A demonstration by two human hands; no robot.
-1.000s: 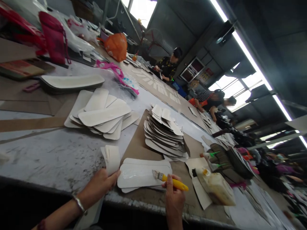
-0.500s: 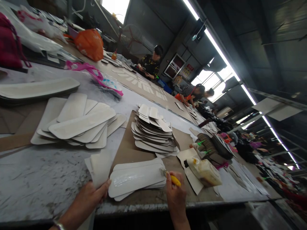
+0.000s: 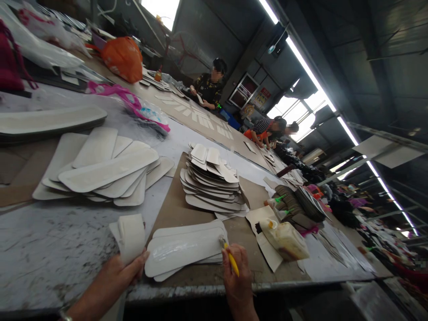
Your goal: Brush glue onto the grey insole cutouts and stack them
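My right hand [image 3: 238, 280] is closed round a yellow-handled brush [image 3: 230, 258], whose bristles touch the right end of the top white insole piece [image 3: 182, 250]. That piece lies on a small stack at the table's near edge, and its surface shines wet. My left hand [image 3: 115, 277] pinches a folded white strip [image 3: 131, 236] just left of the stack. Beyond, a tall pile of white pieces [image 3: 212, 186] stands on brown cardboard [image 3: 180, 209].
A fanned spread of white insoles [image 3: 100, 169] lies to the left. A glue bottle [image 3: 284, 239] lies to the right on paper. An orange bag [image 3: 123, 58] and pink bags sit far back. Several people work along the long table's far side.
The view has swung left and down. My right hand has turned the brush from lying sideways to pointing up along the piece's right end. My left hand keeps hold of the white strip.
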